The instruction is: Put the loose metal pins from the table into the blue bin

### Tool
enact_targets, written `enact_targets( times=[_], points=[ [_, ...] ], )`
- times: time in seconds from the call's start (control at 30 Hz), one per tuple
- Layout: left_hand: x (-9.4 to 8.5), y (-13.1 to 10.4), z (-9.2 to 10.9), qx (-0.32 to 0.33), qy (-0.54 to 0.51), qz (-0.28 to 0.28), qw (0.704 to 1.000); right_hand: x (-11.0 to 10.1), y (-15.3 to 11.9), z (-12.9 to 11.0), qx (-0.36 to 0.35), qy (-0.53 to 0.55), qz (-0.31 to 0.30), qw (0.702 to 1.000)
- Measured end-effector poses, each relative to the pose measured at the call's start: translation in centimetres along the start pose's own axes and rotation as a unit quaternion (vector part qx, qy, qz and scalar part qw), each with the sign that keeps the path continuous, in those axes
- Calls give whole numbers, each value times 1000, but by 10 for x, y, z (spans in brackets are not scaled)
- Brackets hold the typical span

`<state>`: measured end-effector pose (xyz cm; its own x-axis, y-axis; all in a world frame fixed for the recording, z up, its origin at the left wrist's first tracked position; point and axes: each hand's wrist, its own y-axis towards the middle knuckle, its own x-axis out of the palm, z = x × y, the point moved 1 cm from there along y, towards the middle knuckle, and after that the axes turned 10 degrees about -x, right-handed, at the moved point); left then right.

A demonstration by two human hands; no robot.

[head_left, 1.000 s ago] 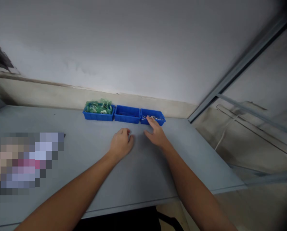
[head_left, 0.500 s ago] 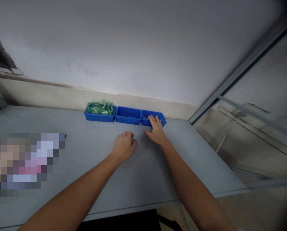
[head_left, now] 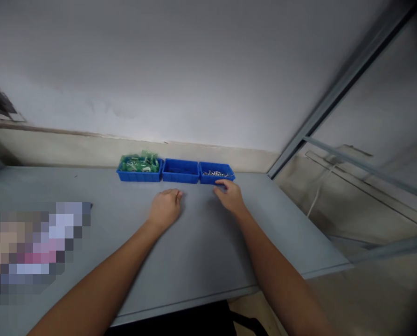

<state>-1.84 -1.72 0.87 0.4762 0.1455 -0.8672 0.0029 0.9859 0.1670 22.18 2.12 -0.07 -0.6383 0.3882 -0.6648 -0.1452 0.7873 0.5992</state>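
Three blue bins stand in a row at the back of the grey table. Green plastic packets (head_left: 140,163) fill the left bin (head_left: 138,177). The middle bin (head_left: 180,176) shows a dark inside with contents I cannot make out. Small shiny metal pieces (head_left: 215,173) lie in the right bin (head_left: 208,179). My right hand (head_left: 230,195) is just in front of the right bin, thumb and fingers apart and curved, with nothing visible between them. Below the middle bin, my left hand (head_left: 165,206) is closed near the tabletop; whatever its curled fingers hold, if anything, is hidden.
The grey table (head_left: 201,261) runs up to a pale wall. A blurred-out patch (head_left: 40,242) covers something at the left. Metal frame bars (head_left: 320,107) rise on the right, and a black object (head_left: 180,322) is below the front edge.
My right hand has drawn back from the right bin towards me, uncovering the metal pieces. My left hand has moved slightly left, its fingers more closed. The view has shifted a little.
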Motion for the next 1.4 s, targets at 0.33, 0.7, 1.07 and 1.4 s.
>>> enact_targets(
  times=[0.33,0.7,1.07,1.4],
  points=[
    [3,18,-30,-32,-73,41,996,9,-9,-21,-31,56,-190,980],
    [8,14,-32,-52,-85,5,995,29,-19,-36,-58,-1,-203,977],
    [-21,11,-79,-19,-85,37,995,33,-25,-36,-73,-21,-166,983],
    [-32,-3,-104,78,-13,17,997,15,-23,-22,-27,-65,-112,991]
  ],
)
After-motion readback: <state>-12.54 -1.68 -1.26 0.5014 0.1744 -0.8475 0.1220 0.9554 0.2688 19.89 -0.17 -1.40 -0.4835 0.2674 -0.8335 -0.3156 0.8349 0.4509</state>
